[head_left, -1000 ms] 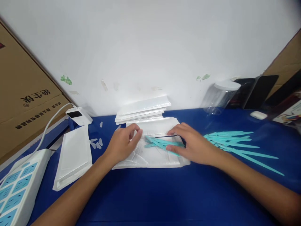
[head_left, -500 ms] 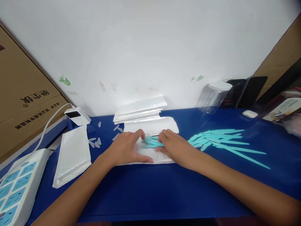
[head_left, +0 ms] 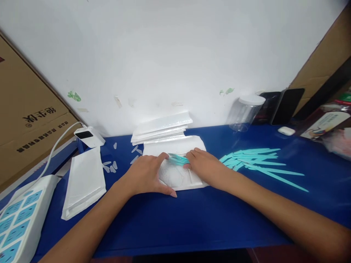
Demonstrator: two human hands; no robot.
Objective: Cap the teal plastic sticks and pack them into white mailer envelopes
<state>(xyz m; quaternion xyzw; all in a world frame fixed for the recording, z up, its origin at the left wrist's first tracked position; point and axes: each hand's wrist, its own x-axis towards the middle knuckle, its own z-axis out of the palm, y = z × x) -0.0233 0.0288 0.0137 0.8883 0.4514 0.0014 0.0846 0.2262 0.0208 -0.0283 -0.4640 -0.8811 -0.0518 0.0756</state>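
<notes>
My right hand (head_left: 205, 166) is closed around a bundle of slim teal sticks (head_left: 178, 159), which look like eyebrow razors. They lie crosswise over a white padded bubble mailer (head_left: 178, 179), pointing left. My left hand (head_left: 146, 173) rests at the mailer's left side. Its thumb is spread wide from its fingers, and the index fingertip is by the left end of the bundle. More teal razors (head_left: 255, 160) lie in a loose fanned heap to the right of my right hand.
Several white mailers (head_left: 161, 129) are stacked against the wall, and another mailer (head_left: 85, 182) lies at left. Small translucent pieces (head_left: 109, 167) are scattered nearby. A power strip (head_left: 41, 208), a white device (head_left: 89, 135), a clear jar (head_left: 246, 113) and an earbud case (head_left: 286, 130) stand around.
The razor bundle is gathered tighter and sits a little farther back, blurred by motion. My left thumb has shifted toward me, and more of the mailer's bubbled surface shows.
</notes>
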